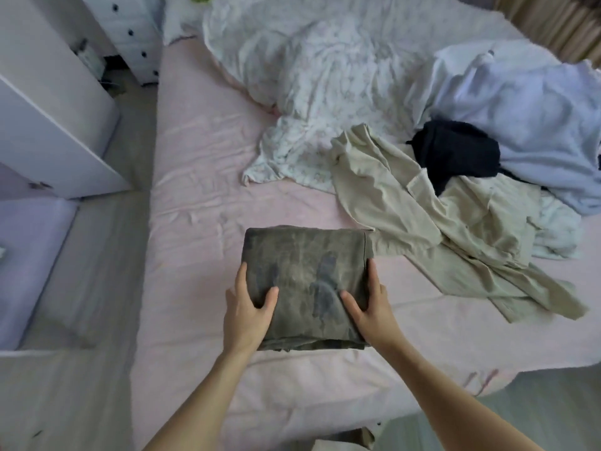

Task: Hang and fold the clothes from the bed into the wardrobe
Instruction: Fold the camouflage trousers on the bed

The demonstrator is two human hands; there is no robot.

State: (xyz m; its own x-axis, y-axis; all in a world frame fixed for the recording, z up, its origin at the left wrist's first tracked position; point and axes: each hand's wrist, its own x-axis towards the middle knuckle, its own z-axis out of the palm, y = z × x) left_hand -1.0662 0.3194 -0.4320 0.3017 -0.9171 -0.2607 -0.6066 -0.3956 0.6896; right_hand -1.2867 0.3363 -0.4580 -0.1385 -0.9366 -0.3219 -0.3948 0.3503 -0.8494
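**Folded garment being gripped at both sides**

Folded olive-grey garment is lying on the pink bed, near its front edge. Left hand and right hand are clasping opposite sides, thumbs pressing on top. It is looking soft, light and floppy; supporting it underneath is likely keeping the folds intact.

A rumpled floral duvet lies across the bed's head end; a white dotted drawer chest stands beyond on the wooden floor.
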